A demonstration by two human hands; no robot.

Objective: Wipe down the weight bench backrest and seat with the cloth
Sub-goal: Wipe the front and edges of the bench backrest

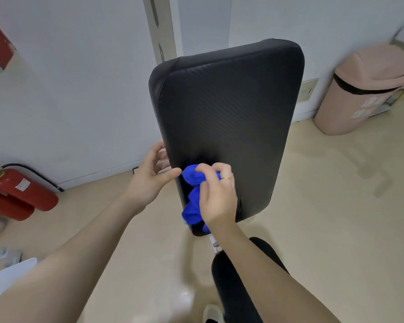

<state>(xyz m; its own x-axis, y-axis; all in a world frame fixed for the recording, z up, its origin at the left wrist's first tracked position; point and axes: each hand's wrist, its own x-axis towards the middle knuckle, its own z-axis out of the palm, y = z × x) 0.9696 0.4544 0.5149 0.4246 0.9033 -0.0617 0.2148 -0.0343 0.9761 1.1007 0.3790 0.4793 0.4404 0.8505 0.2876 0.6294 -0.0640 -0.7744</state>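
Observation:
The black padded backrest (229,117) of the weight bench rises tilted in front of me. Its black seat (240,283) lies below, partly hidden by my right forearm. A bunched bright blue cloth (193,199) sits against the lower left part of the backrest. My right hand (216,197) grips the cloth with curled fingers and wears a gold ring. My left hand (153,176) is at the backrest's left edge, fingers loosely spread, thumb pointing toward the cloth, holding nothing.
Two red fire extinguishers (19,194) lie on the floor at the left wall. A pink lidded bin (362,94) stands at the right by the wall. A white post (159,26) rises behind the backrest. Beige floor (336,206) surrounds the bench.

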